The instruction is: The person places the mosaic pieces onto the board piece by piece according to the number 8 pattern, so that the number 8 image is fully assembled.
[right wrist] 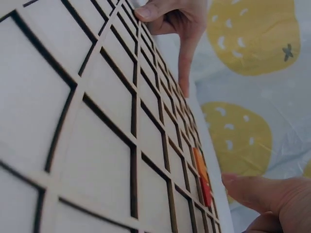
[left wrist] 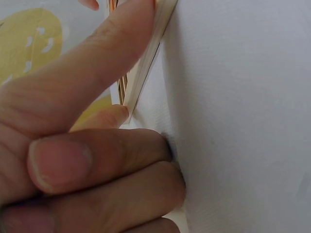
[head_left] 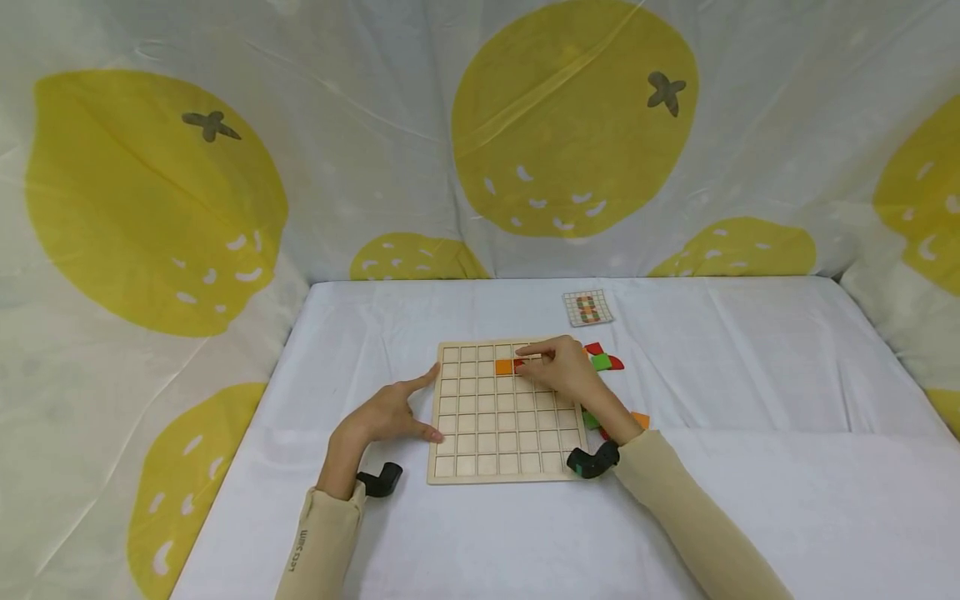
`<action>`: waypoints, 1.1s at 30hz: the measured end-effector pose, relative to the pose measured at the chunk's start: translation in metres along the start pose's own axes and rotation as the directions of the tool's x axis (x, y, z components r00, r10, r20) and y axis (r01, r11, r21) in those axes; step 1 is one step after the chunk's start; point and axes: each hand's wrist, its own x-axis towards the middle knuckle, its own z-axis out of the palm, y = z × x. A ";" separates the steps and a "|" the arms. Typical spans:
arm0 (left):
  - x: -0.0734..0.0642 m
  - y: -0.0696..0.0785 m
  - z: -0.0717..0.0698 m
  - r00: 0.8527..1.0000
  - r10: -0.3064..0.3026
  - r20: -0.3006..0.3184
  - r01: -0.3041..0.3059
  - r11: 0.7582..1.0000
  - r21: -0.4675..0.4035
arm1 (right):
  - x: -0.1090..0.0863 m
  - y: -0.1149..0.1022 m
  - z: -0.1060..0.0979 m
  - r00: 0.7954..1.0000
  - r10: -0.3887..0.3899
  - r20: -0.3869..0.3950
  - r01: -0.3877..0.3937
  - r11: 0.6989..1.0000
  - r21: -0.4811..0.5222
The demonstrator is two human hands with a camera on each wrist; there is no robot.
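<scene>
A square wooden grid board (head_left: 467, 422) lies on the white cloth. In its upper part an orange square tile (head_left: 503, 367) sits in a cell, with a red piece (head_left: 517, 364) beside it, partly hidden by fingers. My right hand (head_left: 558, 367) hovers over the red piece, thumb and index finger extended around it; in the right wrist view a fingertip (right wrist: 229, 178) shows a gap from it. My left hand (head_left: 386, 410) touches the board's left edge with spread thumb and index finger. Its other fingers (left wrist: 112, 194) are curled against the cloth.
Behind the board lies a small pattern card (head_left: 588, 308). Loose red pieces and a green tile (head_left: 602, 362) lie right of the board. Another orange tile (head_left: 641, 419) and green piece (head_left: 591, 420) are partly under my right forearm. A lemon-print cloth (head_left: 360, 167) hangs behind.
</scene>
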 end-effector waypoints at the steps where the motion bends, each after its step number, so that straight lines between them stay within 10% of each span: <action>1: 0.000 0.000 0.000 1.000 0.001 0.001 -0.001 1.000 -0.001 | -0.002 0.001 -0.004 1.000 0.007 -0.004 -0.007 1.000 -0.005; 18: 0.001 -0.001 0.001 1.000 0.017 -0.003 -0.017 1.000 -0.005 | -0.041 0.041 -0.077 0.986 0.083 -0.143 -0.100 0.988 -0.116; 33: 0.002 -0.003 0.002 1.000 0.015 -0.007 -0.015 1.000 -0.002 | -0.047 0.062 -0.094 0.984 0.107 -0.142 -0.130 0.978 -0.162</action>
